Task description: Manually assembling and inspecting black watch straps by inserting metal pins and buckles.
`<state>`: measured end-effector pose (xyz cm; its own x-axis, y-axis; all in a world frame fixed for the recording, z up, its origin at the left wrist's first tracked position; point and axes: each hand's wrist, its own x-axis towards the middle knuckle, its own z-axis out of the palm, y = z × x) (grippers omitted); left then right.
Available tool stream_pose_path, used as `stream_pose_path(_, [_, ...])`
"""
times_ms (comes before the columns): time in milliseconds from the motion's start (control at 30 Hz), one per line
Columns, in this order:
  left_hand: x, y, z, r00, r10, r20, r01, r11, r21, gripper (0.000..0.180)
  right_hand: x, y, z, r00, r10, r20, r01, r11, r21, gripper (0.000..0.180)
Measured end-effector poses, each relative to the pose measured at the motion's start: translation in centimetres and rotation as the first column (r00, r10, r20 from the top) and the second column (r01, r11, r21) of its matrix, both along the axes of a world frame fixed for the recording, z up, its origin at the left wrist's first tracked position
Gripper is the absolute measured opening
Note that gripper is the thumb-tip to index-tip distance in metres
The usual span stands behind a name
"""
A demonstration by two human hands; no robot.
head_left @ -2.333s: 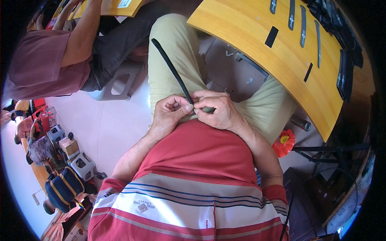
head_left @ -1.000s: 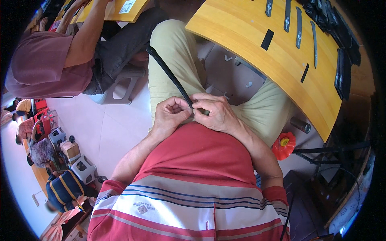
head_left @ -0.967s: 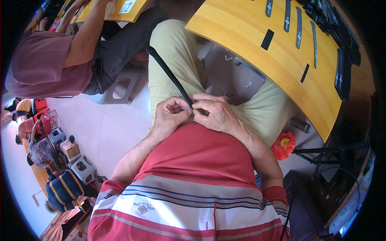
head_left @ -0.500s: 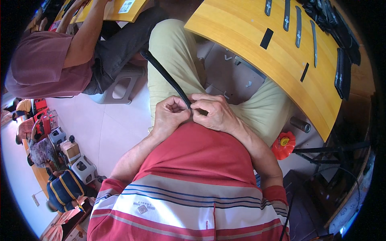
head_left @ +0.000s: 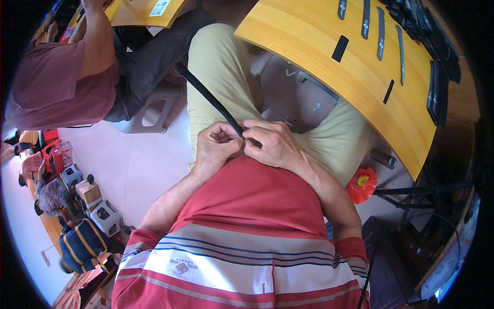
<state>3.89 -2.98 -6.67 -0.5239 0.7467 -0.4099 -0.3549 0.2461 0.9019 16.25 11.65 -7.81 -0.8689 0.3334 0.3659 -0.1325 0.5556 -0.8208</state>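
Pinched between both hands at the lap is one end of a long black strap (head_left: pixel 206 95): left hand (head_left: pixel 218 147) and right hand (head_left: pixel 270 145) are closed on it, knuckles nearly touching. From there the strap is seen running up-left across the thigh (pale yellow trousers). Beyond, similar black strips (head_left: pixel 381 33) are laid on a yellow wooden table (head_left: pixel 329 77).
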Motion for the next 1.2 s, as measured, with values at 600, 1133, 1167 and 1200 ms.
stream_pose_path(600, [0.0, 0.1, 0.3, 1.000, 0.001, 0.017, -0.001, 1.000, 0.001, 0.014, -0.3, 0.4, -0.2, 0.998, 0.018, -0.057, -0.020, 0.999, -0.038, 0.016])
stream_pose_path(1133, [-0.5, 0.4, 1.4, 0.985, 0.005, 0.171, -0.002, 1.000, -0.020, 0.011, -0.1, 0.7, -0.3, 0.996, 0.080, -0.035, -0.086, 0.972, -0.219, 0.016])
stream_pose_path(1167, [-0.5, 0.4, 1.4, 0.985, 0.005, 0.173, -0.002, 1.000, -0.020, 0.011, -0.1, 0.7, -0.3, 0.996, 0.080, -0.033, -0.085, 0.972, -0.219, 0.016])
stream_pose_path(1200, [-0.6, 0.4, 1.3, 0.987, -0.002, 0.161, 0.005, 1.000, -0.017, 0.012, -0.1, 0.6, -0.4, 0.997, 0.055, -0.057, -0.063, 0.985, -0.158, 0.014])
